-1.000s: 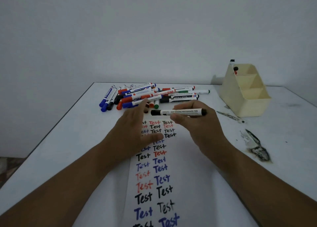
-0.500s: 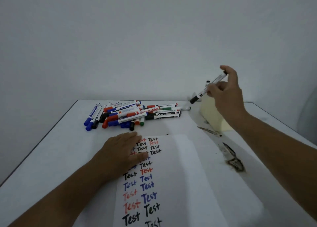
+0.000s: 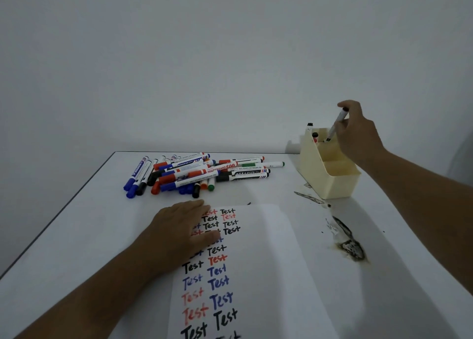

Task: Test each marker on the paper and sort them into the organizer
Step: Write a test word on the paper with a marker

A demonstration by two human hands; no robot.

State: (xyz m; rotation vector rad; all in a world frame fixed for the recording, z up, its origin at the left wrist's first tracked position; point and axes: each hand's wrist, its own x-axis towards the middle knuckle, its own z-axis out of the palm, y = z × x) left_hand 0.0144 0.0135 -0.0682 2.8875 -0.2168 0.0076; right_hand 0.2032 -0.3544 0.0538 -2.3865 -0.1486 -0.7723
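Pinching a black marker (image 3: 335, 127) steeply tilted, tip down in the rearmost compartment of the cream organizer (image 3: 330, 177), the right hand (image 3: 358, 131) hovers over it. Fingers straight, the left hand (image 3: 183, 232) presses flat on the paper (image 3: 268, 274). Loose markers (image 3: 199, 172) lie piled beyond it.

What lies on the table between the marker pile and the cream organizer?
Head view: nothing; bare white table separates the pile of whiteboard markers from the cream plastic organizer.
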